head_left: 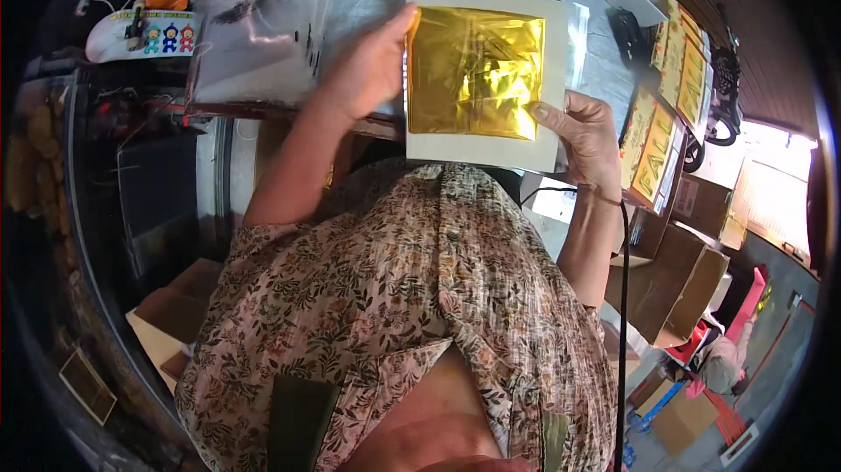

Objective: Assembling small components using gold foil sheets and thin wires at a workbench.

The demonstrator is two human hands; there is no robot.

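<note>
Hands grip gold-foil card.

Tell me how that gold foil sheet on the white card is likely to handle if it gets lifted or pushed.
The gold foil sheet is creased and mirror-shiny, so it is probably thin, floppy and very light, and would likely crumple if pushed. Its glossy face may slide on the white card unless pinned, as the left hand and right hand hold both at the edges.

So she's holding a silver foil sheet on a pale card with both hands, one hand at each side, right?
Not quite: the foil sheet is gold, not silver. The head view shows it on the pale card, with the left hand at one side and the right hand at the other.
</note>
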